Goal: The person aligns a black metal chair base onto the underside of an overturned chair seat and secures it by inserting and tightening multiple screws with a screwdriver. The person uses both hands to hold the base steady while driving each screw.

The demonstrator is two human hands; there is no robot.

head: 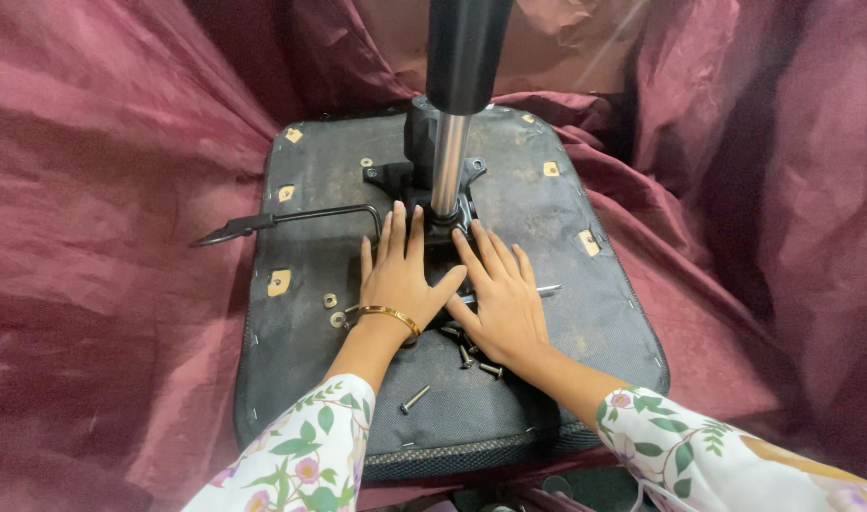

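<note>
Seat: an upturned office chair seat (566,284), dark underside facing you, lies on maroon cloth (101,237).
Mechanism: the black plate (433,204) sits at the seat's middle, with the chrome gas column (449,161) rising straight up from it.
Left hand: your left hand (400,275) lies flat on the plate just left of the column, fingers spread, gripping nothing; a gold bangle (388,315) circles the wrist.
Right hand: your right hand (501,299) lies flat beside it, thumb touching the left thumb, fingers spread, holding nothing.
Lever: a black lever (282,220) runs left from the plate.
Bolts: loose bolts (471,356) lie under your right wrist; one bolt (414,399) sits nearer you.
Washers: two washers (331,301) rest left of your left wrist.
</note>
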